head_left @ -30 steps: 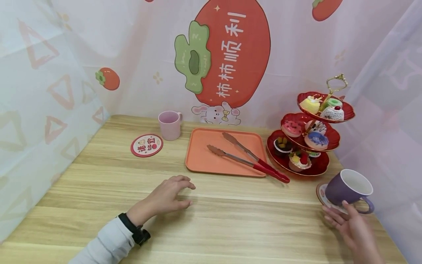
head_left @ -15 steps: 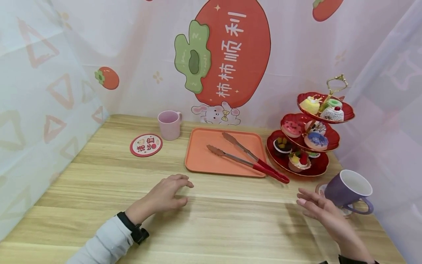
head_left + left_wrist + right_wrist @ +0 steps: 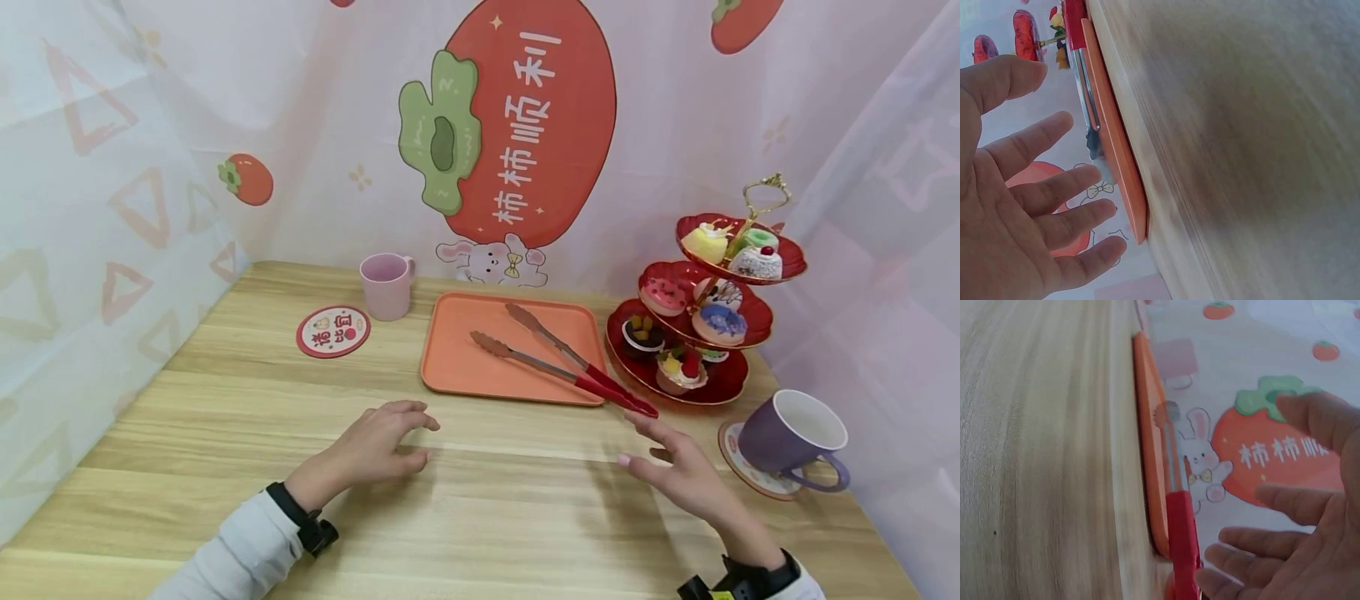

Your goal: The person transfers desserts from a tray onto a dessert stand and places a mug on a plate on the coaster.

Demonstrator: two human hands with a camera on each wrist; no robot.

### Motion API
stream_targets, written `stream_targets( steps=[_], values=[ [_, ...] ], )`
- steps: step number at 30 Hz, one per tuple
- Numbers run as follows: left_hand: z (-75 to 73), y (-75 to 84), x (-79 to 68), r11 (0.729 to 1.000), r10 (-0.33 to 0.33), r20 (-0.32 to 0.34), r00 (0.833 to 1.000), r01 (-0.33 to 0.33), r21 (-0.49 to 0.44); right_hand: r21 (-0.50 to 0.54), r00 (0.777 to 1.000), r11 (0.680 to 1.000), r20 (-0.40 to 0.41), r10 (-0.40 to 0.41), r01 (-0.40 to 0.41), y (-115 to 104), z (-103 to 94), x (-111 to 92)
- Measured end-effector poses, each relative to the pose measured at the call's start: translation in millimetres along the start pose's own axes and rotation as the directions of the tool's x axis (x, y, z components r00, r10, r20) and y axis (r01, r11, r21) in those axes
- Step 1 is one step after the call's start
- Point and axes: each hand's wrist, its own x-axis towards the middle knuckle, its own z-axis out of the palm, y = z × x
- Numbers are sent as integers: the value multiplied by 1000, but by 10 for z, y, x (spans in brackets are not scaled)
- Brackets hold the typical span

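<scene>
My right hand hovers over the table, fingers spread and holding nothing, just in front of the red handles of the metal tongs. Those tongs lie spread across an orange tray, their handles sticking out past its front right corner. Left of centre, my left hand floats above the wood with loosely bent fingers and nothing in them. In the left wrist view its palm is bare. A purple mug stands on a round coaster to the right of my right hand.
A three-tier red stand holding several small cakes and doughnuts rises at the back right. A pink mug stands at the back left, beside a round red-rimmed coaster. Printed cloth hangs behind the table.
My right hand has left the purple mug's side and moved left to near the tongs' handles. The left hand has hardly moved. The mug stays on its coaster.
</scene>
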Motion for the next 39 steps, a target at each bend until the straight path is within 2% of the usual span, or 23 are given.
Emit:
stream_targets(
  steps=[5,10,18,25,31,36,39],
  values=[
    [13,6,6,1000,-1,11,1000,1,18,-73,991,990,73,-113,118,-70,146,76],
    [22,5,28,1000,-1,5,1000,1,25,-151,978,971,126,-168,187,-126,255,168],
    [48,-13,42,999,-2,-2,1000,2,40,-217,970,952,158,-185,216,-166,377,225],
    [42,-73,28,998,-18,-18,1000,19,54,-316,961,916,204,-188,247,-195,420,253],
    [-6,-168,56,998,-41,-47,998,43,36,-319,952,910,233,-197,266,-245,454,241],
    [-97,-270,76,996,-89,-86,992,88,-12,-306,944,913,271,-189,270,-254,505,215],
    [-151,-340,79,990,-141,-105,984,138,-37,-298,942,919,289,-171,259,-263,527,198]
  ],
)
